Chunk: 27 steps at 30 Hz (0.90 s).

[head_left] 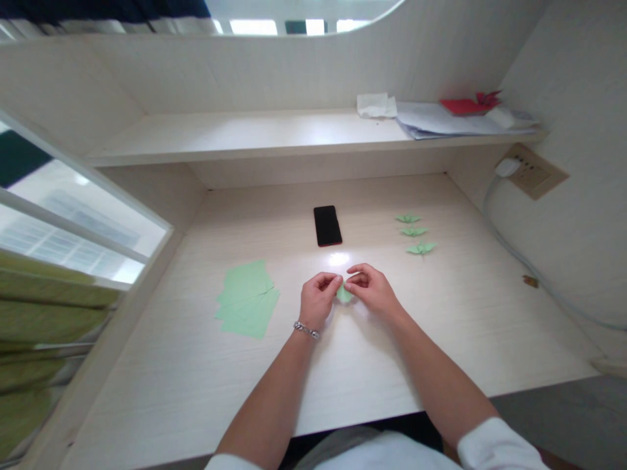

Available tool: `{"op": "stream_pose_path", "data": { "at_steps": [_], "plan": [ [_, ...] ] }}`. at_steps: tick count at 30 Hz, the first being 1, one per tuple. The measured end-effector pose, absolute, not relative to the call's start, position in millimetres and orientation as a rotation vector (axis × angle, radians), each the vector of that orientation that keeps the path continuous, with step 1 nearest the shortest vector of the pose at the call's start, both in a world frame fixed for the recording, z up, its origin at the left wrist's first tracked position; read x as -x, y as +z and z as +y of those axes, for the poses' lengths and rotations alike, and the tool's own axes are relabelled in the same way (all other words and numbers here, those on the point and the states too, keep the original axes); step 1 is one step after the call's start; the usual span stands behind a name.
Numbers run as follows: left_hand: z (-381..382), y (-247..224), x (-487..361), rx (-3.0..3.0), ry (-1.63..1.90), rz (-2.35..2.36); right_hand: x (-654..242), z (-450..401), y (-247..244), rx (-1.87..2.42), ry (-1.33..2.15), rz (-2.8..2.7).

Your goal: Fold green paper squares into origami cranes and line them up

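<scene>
Between my two hands is a small folded piece of light green paper [344, 296], held just over the desk. My left hand [318, 297] pinches its left side between thumb and fingers; a silver chain bracelet is on that wrist. On the other side, my right hand [369, 287] grips the paper's right edge with the thumb and bent fingers. The fingers partly cover the folds. Three green paper cranes [414, 232] stand in a column to the right, beyond my right hand. Loose green paper sheets [247, 297] lie overlapping to the left.
A black phone [327, 226] lies flat beyond my hands. Above the desk [196, 391] runs a shelf [245, 134] with papers [431, 121] and a red folded paper [463, 106]. A cable [514, 251] hangs from the wall socket [536, 173] at right. Green curtain [49, 326] at left.
</scene>
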<state>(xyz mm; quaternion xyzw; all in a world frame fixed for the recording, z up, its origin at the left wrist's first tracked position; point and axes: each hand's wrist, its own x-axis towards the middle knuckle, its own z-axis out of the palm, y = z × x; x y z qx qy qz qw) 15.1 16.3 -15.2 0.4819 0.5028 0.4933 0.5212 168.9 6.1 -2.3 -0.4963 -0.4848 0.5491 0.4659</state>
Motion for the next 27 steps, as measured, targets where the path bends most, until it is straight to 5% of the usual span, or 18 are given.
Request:
{"op": "stream_pose_path", "data": {
  "at_steps": [27],
  "plan": [
    [15.2, -9.2, -17.3, -1.128, 1.154, 1.274, -159.6, 3.6, -2.4, 1.228, 1.454, -1.181]
  ]
}}
